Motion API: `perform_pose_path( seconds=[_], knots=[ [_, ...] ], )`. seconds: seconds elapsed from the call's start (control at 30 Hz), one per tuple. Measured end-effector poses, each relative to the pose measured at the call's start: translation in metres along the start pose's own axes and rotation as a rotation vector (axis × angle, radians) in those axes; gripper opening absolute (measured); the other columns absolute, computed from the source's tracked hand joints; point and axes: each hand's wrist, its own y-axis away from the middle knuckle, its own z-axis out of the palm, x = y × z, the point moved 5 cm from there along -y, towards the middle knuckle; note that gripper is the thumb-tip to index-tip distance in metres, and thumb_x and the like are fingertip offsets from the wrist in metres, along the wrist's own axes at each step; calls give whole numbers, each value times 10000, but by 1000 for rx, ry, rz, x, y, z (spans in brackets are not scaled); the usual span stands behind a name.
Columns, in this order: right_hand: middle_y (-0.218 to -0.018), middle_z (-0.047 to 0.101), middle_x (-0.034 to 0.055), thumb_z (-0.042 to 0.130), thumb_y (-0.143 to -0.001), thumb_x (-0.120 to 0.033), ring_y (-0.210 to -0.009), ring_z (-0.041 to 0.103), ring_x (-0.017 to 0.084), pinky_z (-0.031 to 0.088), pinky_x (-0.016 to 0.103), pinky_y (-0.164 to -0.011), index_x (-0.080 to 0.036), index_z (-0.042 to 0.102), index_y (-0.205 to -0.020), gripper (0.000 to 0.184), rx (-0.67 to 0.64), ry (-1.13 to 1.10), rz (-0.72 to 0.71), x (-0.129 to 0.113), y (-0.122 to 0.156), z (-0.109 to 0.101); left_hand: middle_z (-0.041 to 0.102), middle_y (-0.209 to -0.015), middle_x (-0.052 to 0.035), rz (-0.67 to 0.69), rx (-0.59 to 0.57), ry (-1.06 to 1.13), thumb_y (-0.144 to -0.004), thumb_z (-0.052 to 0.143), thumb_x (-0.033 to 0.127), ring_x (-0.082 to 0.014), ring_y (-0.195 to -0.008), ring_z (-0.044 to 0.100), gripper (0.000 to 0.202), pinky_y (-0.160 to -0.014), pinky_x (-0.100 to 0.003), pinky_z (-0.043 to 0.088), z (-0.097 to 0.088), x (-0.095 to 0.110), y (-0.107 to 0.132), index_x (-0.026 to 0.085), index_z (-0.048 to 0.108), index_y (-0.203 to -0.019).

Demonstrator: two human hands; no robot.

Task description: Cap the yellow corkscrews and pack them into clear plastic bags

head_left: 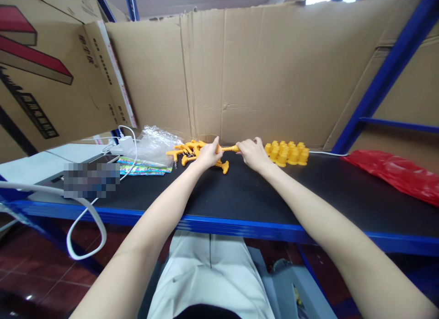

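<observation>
Grip closed, left hand (208, 154) and right hand (254, 154) hold a yellow shaft (229, 149); a rightward slip could scatter the yellow flanged pieces (288, 153).

Left arm (151, 232) and right arm (322, 218), both bare, reach forward from the lower edge of view and converge near the centre. The left hand (207, 155) is curled in a grip, its thumb pointing upward. The right hand (253, 153) likewise grips, back uppermost, fingers bent. The two hands (fingertips partly hidden) lie roughly level, near each other but apart.
</observation>
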Motion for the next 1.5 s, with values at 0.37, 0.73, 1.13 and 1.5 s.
perform_pose_path(
  seconds=[0.37,0.73,1.13,1.5],
  knots=[
    [-913,611,85,339,-903,-139,-942,448,222,178,428,-910,-170,571,-940,238,87,95,-100,1,0,1,539,-518,18,-256,-311,496,-714,572,255,-53,-395,392,147,-416,-198,300,11,1,8,111,600,-710],
    [-885,617,106,377,-914,-262,-867,502,223,253,351,-859,-125,551,-990,234,12,-10,-73,2,4,15,653,-916,-122,-57,-63,-33,-748,540,248,-217,-877,598,489,-739,-273,432,-4,8,5,65,512,-1200],
    [-930,644,92,436,-896,-289,-866,528,216,232,312,-732,-154,563,-998,212,-90,-155,31,7,7,25,625,-1041,-159,16,-127,-279,-866,405,212,-221,-982,587,569,-819,-292,422,-1,17,8,29,243,-1380],
    [-909,628,92,368,-892,-153,-896,481,225,203,387,-824,-159,560,-955,202,17,44,-45,-1,3,7,657,-739,-92,-151,-230,121,-781,517,281,-164,-649,606,268,-610,-244,439,4,6,9,79,635,-912]
  ],
)
